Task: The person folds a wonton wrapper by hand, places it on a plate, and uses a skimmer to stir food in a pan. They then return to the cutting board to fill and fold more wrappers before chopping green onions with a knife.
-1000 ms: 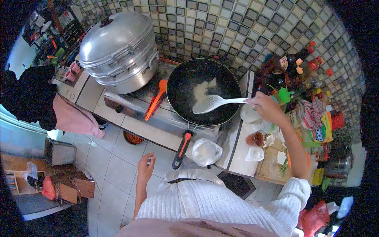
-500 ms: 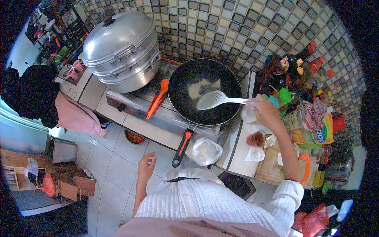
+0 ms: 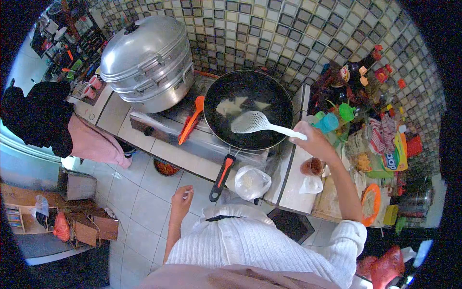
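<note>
The white slotted spatula (image 3: 250,122) lies across the lower half of the black pan (image 3: 274,96), its handle leaving towards 4 o'clock; whether its blade touches the pan cannot be told. Pale pieces (image 3: 228,107) sit beyond the blade, at about 10 and 2 o'clock from the pan's centre. The right grip (image 3: 310,142) is closed around the spatula's far end, presumably to stay clear of heat. The left grip (image 3: 182,196), at 7 o'clock, hangs relaxed, half curled, with nothing visible in it. The pan's handle (image 3: 223,177) also points to 7, apparently for easy reach. At 6 o'clock a clear bag (image 3: 252,183) rests near the desk's (image 3: 292,190) front edge. An orange spatula (image 3: 194,117) lies at 9, likely kept handy; the lidded steamer (image 3: 147,72) stands at 10, bottles (image 3: 344,74) at 2.
</note>
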The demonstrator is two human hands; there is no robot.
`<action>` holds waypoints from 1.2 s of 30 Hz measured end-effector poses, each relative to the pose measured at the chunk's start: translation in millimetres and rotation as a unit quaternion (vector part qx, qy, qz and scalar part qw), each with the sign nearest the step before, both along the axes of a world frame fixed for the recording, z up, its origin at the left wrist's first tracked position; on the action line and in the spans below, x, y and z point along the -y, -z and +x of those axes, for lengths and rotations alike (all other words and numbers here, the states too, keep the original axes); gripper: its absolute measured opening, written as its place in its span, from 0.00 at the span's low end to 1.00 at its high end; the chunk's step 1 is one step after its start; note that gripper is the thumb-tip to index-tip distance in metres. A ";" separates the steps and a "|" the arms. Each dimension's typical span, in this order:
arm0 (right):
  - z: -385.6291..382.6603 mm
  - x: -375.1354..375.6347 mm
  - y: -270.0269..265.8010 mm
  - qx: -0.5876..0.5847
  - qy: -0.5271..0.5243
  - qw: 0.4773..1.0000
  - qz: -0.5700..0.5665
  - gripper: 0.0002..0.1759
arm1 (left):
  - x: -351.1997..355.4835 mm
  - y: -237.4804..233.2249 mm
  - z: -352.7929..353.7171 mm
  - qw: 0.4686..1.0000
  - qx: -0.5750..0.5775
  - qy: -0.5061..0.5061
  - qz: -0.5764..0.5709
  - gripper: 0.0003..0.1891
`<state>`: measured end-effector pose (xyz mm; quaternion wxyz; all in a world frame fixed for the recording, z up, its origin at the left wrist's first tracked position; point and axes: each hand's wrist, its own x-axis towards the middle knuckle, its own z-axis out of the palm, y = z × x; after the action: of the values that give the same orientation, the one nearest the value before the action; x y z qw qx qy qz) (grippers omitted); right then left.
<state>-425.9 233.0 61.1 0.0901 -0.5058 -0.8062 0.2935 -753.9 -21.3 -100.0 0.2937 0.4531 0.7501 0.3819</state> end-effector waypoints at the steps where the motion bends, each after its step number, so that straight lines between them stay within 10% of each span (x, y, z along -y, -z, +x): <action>1: 1.2 -4.0 13.5 0.001 0.000 1.000 0.000 0.18 | -1.0 -0.7 0.4 1.000 -0.003 0.004 -0.004 0.10; 15: -41.3 26.1 -12.1 0.186 0.068 0.958 0.206 0.16 | 7.3 6.8 -1.5 1.000 0.006 -0.007 0.020 0.10; 36: -67.5 -3.9 3.5 0.059 0.064 0.973 0.213 0.15 | 11.3 0.9 1.3 0.998 0.039 -0.033 -0.024 0.11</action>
<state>-493.4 236.9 57.6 0.1666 -0.5423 -0.8197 0.0785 -752.6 -32.6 -100.9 0.3203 0.4056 0.7615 0.3911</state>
